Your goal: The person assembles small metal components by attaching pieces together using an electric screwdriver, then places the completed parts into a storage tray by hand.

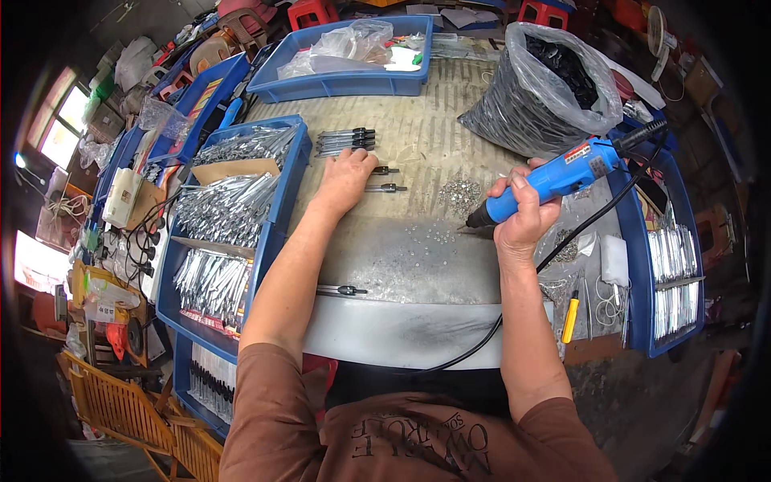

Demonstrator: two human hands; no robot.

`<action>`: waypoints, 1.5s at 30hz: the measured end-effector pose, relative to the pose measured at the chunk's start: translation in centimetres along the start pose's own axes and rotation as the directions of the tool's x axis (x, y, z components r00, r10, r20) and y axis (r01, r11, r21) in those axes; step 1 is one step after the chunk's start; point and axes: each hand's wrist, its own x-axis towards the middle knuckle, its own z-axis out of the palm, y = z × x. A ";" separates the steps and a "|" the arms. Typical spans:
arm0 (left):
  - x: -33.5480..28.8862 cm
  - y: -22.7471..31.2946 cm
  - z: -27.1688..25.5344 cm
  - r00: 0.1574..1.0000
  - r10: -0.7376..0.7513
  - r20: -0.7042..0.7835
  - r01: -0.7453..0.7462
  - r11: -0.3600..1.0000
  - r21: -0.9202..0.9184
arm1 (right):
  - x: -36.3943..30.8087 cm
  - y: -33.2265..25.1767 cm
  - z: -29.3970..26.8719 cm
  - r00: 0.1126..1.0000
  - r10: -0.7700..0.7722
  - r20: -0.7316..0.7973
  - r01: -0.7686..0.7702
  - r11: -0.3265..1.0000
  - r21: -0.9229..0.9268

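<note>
My right hand (526, 210) is wrapped round a blue electric screwdriver (554, 178). The tool tilts down to the left, its dark tip close to a scatter of tiny metal nuts (434, 234) on the bench. Palm down, my left hand (347, 178) has its fingers curled at a small stack of slim metal rods with black ends (345, 138). Two similar rods (387, 188) poke out to the right from beside and beneath this hand; what its fingertips pinch is hidden. Another black-ended rod (344, 289) lies near the bench's front edge, past my left forearm.
Left stands a blue tray (277, 210) of metal parts with cardboard dividers. A blue bin (337, 84) with plastic bags is at the back, beside a large clear sack (522, 104). To the right are a yellow-handled screwdriver (571, 317) and another blue tray (642, 305). The tool's black cable (482, 341) crosses the front edge.
</note>
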 end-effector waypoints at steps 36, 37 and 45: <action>-8.3 7.0 -2.9 0.999 -0.047 0.021 0.051 0.944 -0.326 | 0.2 -0.2 0.2 1.000 -0.031 0.004 0.030 0.999 0.043; -8.4 7.0 -2.8 0.999 -0.048 0.021 0.052 0.944 -0.327 | 0.2 -0.2 0.1 0.999 -0.040 0.008 0.040 0.999 0.036; -8.4 7.1 -2.2 0.996 -0.087 -0.022 0.079 0.964 -0.255 | 0.3 0.0 -0.1 0.998 -0.060 0.005 0.060 0.998 -0.007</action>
